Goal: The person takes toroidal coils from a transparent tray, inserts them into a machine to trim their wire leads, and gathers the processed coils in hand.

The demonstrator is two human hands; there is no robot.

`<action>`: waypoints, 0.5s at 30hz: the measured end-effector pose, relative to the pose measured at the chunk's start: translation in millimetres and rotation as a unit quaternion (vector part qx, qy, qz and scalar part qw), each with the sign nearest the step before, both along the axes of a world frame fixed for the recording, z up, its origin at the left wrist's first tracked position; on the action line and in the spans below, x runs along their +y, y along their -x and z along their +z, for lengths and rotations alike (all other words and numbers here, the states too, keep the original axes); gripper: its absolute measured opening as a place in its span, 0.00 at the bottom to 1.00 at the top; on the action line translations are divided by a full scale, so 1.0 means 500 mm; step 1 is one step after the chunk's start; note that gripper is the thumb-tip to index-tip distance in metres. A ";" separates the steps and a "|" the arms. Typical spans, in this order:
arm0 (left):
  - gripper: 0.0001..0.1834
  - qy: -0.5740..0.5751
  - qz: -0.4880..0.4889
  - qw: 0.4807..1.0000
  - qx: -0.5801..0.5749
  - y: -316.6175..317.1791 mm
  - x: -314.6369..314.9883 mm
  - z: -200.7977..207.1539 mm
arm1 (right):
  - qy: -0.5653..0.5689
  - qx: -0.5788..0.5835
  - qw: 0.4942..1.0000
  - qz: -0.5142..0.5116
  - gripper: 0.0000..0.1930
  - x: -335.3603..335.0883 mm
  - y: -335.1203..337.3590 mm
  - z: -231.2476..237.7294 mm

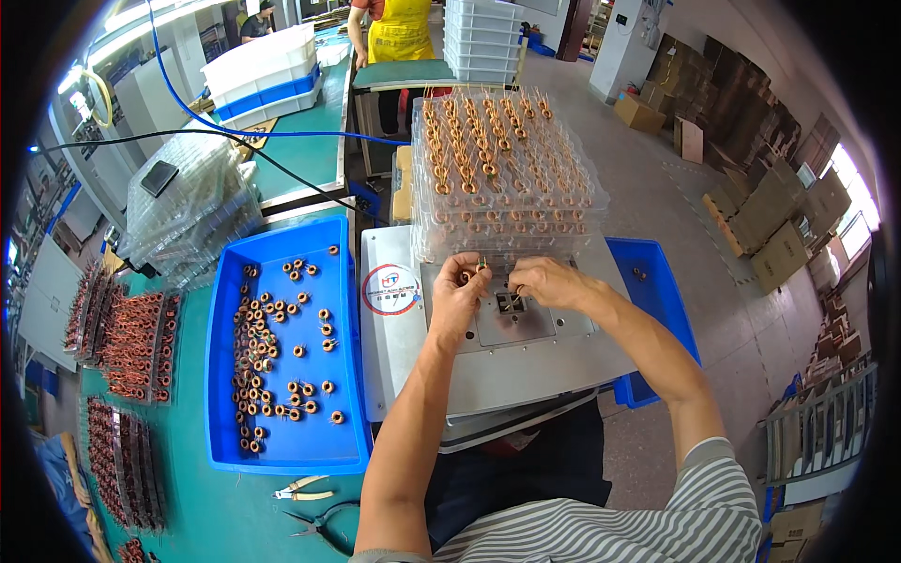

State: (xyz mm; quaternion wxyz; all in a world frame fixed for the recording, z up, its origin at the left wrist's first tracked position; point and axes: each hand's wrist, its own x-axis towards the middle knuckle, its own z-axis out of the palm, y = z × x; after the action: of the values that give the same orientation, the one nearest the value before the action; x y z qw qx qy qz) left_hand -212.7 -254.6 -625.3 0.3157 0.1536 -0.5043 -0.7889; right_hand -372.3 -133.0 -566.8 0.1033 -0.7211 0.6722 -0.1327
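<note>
- Left hand (457,298) pinches a copper coil (465,278); right hand (544,281) closed on a small part at the grey machine plate (511,349), frame centre.
- Green counter (211,507) lower left, blue tray (282,441) of coils.
- Clear coil trays (507,169) stacked above; cardboard boxes (779,225) on the floor, right.

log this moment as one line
left hand: pinching copper coil | right hand: at metal fixture | blue tray: loose coils

Two blue trays (282,450) (666,291), one grey machine (404,375), two pliers (302,489) (324,522), and two hands (457,298) (544,281).
</note>
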 end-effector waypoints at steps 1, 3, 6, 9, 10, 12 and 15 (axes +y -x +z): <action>0.16 0.000 -0.001 1.000 0.000 0.001 0.001 0.000 | 0.000 0.000 1.000 -0.001 0.04 -0.001 0.001 -0.006; 0.16 0.009 0.004 1.000 -0.004 -0.002 0.002 0.003 | -0.015 0.027 0.999 0.010 0.04 -0.008 -0.001 -0.019; 0.15 0.002 -0.003 1.000 -0.004 -0.002 0.000 0.003 | -0.035 0.032 0.999 -0.006 0.05 -0.016 -0.015 -0.040; 0.15 -0.040 -0.016 0.999 0.008 -0.002 -0.003 0.001 | -0.032 0.045 0.998 -0.015 0.05 -0.017 -0.026 -0.051; 0.15 -0.040 -0.016 0.999 0.007 -0.002 -0.005 0.001 | -0.032 0.044 0.998 -0.014 0.05 -0.018 -0.027 -0.052; 0.15 -0.126 -0.032 0.991 0.030 -0.002 -0.006 0.006 | -0.034 0.043 0.998 -0.020 0.06 -0.018 -0.027 -0.052; 0.16 -0.183 -0.065 0.980 0.043 -0.004 -0.011 0.011 | -0.030 0.047 0.998 -0.024 0.07 -0.016 -0.031 -0.051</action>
State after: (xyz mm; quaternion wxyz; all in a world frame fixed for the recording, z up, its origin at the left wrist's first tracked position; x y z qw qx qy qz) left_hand -210.4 -259.8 -619.7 0.2515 0.1411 -0.3464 -0.8927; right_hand -357.0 -141.1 -592.3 0.0901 -0.7069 0.6969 -0.0808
